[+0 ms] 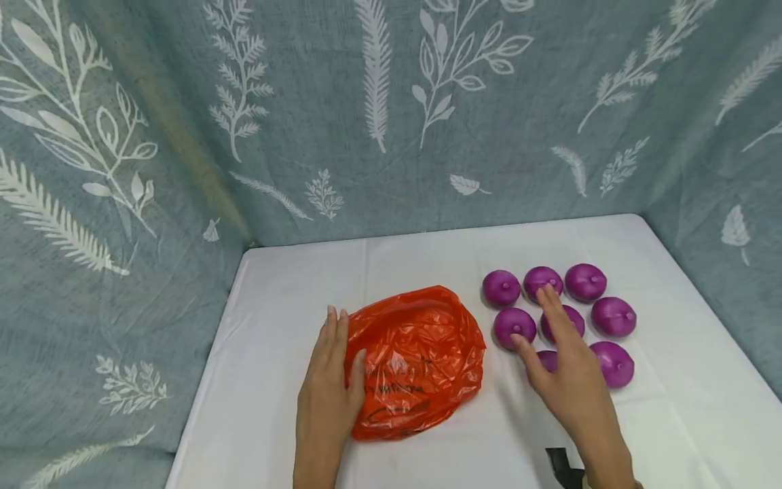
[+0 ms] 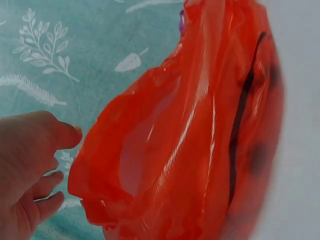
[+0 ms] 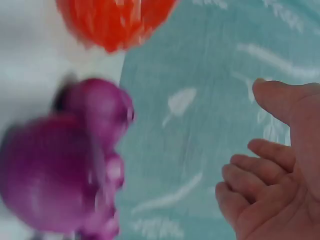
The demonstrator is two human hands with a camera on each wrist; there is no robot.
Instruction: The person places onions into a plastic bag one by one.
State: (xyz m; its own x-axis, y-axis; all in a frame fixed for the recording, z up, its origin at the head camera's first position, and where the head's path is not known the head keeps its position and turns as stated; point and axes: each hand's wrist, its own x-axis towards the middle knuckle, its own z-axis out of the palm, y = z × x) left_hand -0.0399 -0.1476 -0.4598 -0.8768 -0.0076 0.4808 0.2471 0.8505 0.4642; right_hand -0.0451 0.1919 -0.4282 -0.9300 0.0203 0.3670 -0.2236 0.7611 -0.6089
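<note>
Going by the head view, the left hand (image 1: 330,380) has straight fingers, gripping nothing, beside the crinkled, glossy red plastic bag (image 1: 418,367) with black print; the bag lies at its 3 o'clock and at the right hand's 9. Whether they touch is unclear. The bag is nearly round, slightly longer from 7 to 1. The right hand (image 1: 568,387), fingers extended and empty, is nearer the glossy purple, nubbed balls (image 1: 512,322), spread from its 10 to 2 o'clock on the white-covered tabletop (image 1: 287,292).
</note>
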